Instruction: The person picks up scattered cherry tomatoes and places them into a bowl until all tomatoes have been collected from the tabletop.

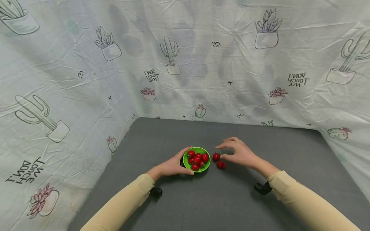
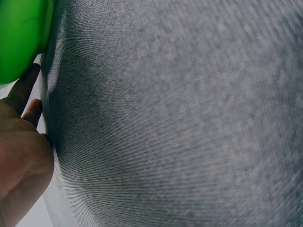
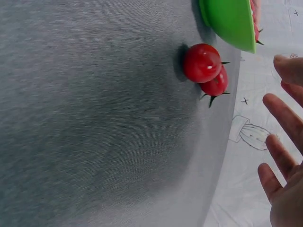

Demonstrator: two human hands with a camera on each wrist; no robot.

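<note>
A small green bowl [image 1: 199, 149] filled with several red cherry tomatoes [image 1: 197, 159] stands on the grey table. My left hand [image 1: 173, 165] holds it from the left, thumb on the near side and index finger on the far side. In the left wrist view, fingers of that hand [image 2: 21, 156] lie against the green bowl's outside [image 2: 21, 38]. Two loose tomatoes [image 1: 215, 157] [image 1: 221, 165] lie just right of the bowl. Above and beside them hovers my right hand [image 1: 240, 154], fingers spread and nothing held. The right wrist view shows a gap between its fingers and the tomatoes [image 3: 202, 63].
The grey cloth-covered table [image 1: 179, 202] extends around the bowl. A white curtain [image 1: 196, 64] printed with cactus drawings hangs behind the table and along its sides. Black straps [image 1: 263, 188] sit at both wrists.
</note>
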